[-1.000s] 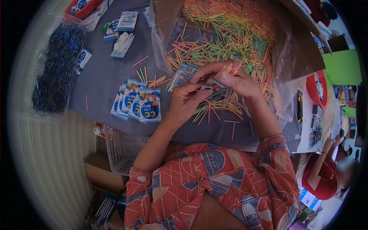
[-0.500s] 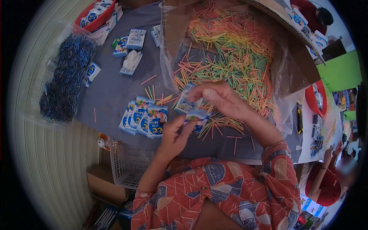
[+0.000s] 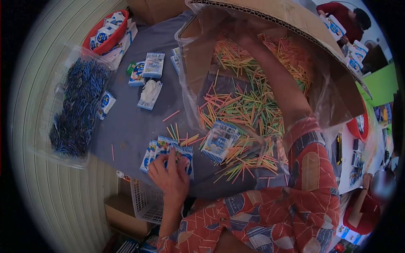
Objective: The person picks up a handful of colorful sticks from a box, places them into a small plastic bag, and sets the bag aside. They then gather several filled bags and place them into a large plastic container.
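My left hand (image 3: 169, 173) rests over the fanned packets (image 3: 160, 148), white and blue with coloured print, on the grey cloth. Its index finger stretches across them and the fingers are apart. My right arm reaches deep into the cardboard box (image 3: 196, 36), over a heap of thin pastel sticks (image 3: 253, 95). At the box's far end my right hand (image 3: 242, 36) is dim and blurred, so its fingers cannot be made out. Between the hands, a single packet (image 3: 220, 141) lies flat beside loose sticks at the box's near edge.
On the left stands a clear plastic tray (image 3: 40, 126) of dark blue twisted pieces (image 3: 82, 101). Behind it is a red basket (image 3: 120, 39) of packets. More packets (image 3: 154, 64) and a white crumpled wad (image 3: 150, 90) lie nearby. A white crate (image 3: 145, 202) sits below the table edge. Other people are at right.
My right hand has gone from beside my left hand to the far end of the box. My left hand has moved left onto the fanned packets and no longer holds one up.
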`<state>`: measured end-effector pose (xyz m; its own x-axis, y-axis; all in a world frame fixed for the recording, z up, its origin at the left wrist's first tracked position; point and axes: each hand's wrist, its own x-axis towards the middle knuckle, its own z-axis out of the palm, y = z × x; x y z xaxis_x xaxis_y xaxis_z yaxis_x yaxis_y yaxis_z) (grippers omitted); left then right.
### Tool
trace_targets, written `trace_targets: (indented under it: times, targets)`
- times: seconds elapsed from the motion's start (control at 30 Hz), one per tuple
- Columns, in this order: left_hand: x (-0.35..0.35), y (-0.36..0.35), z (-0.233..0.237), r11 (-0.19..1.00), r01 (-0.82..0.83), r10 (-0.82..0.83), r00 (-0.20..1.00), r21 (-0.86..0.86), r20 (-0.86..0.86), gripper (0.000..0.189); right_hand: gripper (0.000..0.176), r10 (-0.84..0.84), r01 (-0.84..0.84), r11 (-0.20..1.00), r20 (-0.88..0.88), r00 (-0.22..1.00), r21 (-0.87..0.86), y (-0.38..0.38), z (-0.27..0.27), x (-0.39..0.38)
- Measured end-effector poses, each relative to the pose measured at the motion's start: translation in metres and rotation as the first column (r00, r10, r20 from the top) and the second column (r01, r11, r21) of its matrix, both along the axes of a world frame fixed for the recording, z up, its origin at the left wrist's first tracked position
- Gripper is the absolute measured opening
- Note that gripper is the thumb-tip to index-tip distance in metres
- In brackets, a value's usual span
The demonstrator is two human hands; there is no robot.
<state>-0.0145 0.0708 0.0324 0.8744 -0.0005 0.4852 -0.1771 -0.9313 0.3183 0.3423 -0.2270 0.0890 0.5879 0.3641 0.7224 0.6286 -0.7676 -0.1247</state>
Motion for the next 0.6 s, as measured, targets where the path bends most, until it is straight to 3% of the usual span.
trace_targets:
  times: [0.07, 0.13, 0.17, 0.23, 0.47, 0.6]
  targets:
    - [0.005, -0.007, 0.003, 0.999, 0.043, -0.044, 0.998, 0.021, 0.039, 0.032, 0.027, 0.031, -0.029, 0.999, -0.032, 0.999, 0.044, 0.010, -0.001, 0.028]
    - [0.012, -0.016, -0.002, 0.900, 0.412, -0.417, 0.909, -0.141, -0.012, 0.030, 0.027, 0.089, -0.077, 0.990, -0.098, 0.991, 0.118, 0.018, 0.000, 0.060]
    - [0.019, -0.026, -0.003, 0.903, 0.408, -0.414, 0.910, -0.133, -0.020, 0.030, 0.028, 0.119, -0.098, 0.983, -0.132, 0.984, 0.156, 0.023, -0.001, 0.075]
    - [0.035, -0.050, -0.006, 0.786, 0.564, -0.601, 0.793, -0.254, -0.097, 0.033, 0.028, 0.175, -0.126, 0.965, -0.205, 0.963, 0.230, 0.030, -0.008, 0.097]
    - [0.042, -0.071, 0.001, 0.850, 0.519, -0.525, 0.816, -0.095, -0.242, 0.040, 0.029, 0.388, -0.181, 0.868, -0.404, 0.828, 0.463, 0.014, -0.022, 0.113]
    - [0.033, -0.080, -0.005, 0.869, 0.495, -0.477, 0.845, 0.016, -0.240, 0.030, 0.030, 0.505, -0.198, 0.804, -0.466, 0.727, 0.561, -0.021, -0.011, 0.093]
